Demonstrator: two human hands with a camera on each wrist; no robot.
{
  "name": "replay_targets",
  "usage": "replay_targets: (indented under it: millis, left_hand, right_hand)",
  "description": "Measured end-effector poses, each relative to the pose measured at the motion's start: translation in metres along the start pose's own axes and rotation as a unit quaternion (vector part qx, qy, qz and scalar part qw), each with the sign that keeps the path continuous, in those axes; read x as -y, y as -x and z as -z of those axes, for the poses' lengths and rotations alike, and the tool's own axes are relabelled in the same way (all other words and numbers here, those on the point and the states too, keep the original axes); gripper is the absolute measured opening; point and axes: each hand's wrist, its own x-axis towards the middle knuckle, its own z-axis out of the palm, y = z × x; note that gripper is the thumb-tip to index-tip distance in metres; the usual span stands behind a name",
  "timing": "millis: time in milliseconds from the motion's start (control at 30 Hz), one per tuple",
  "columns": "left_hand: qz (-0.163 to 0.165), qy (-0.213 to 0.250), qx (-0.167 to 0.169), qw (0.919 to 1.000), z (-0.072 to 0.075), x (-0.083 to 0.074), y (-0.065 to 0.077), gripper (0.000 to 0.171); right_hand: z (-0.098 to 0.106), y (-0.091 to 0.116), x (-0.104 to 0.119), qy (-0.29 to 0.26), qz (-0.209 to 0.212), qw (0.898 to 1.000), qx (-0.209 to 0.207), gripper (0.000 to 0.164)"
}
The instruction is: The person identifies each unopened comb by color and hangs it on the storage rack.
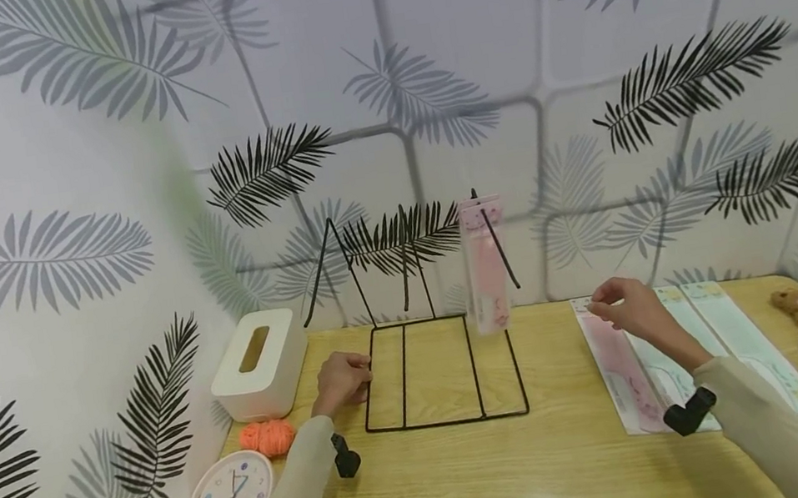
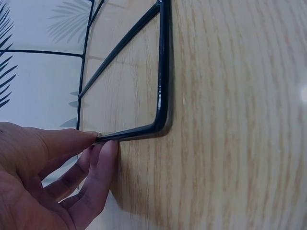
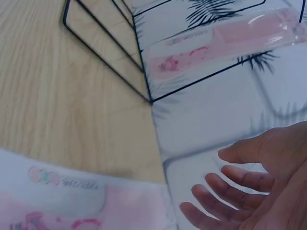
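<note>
Between left fingers (image 2: 105, 165), part-hidden wire (image 2: 135, 131)

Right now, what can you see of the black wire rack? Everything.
The black wire rack looks like thin coated metal, slightly glossy. Its rectangular base, with two inner bars running front to back, lies on the wooden table. Three arms jut forward from the upright back part: a pink packet hangs on the right one; the left and middle arms are bare. The person's left grip pinches the base's left bar.
</note>
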Motion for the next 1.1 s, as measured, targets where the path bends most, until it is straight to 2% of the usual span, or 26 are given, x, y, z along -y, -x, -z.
replay_targets:
  millis: [167,300,467,600,733,900,1100]
  left_hand:
    - [-0.005,-0.001,0.005,1.0,0.0,-0.003,0.004,0.029]
    - [-0.006,0.005,0.007,0.9999,0.0,-0.005,0.007,0.03]
    - [0.003,0.004,0.004,1.0,-0.001,-0.003,0.005,0.03]
    - [0.003,0.003,0.004,1.0,0.0,-0.001,0.003,0.03]
    - [-0.001,0.008,0.007,0.9999,0.001,-0.002,0.005,0.03]
    - [0.0,0.012,0.003,0.9999,0.002,0.0,0.005,0.03]
    - [0.008,0.024,0.007,0.9997,0.001,0.0,0.003,0.029]
  right_hand:
    - [-0.002,0.004,-0.022,0.02,-0.057,0.998,0.017,0.03]
    - [-0.006,0.005,-0.035,0.08,-0.089,0.992,0.028,0.036]
    - [-0.017,0.007,-0.039,0.168,-0.118,0.977,0.052,0.058]
    - [-0.03,0.006,-0.04,0.192,-0.132,0.971,0.055,0.072]
    - [-0.034,0.007,-0.036,0.173,-0.138,0.974,0.052,0.067]
    - [-0.035,0.006,-0.034,0.159,-0.127,0.978,0.054,0.051]
    - [-0.022,0.003,-0.029,0.072,-0.097,0.991,0.062,0.034]
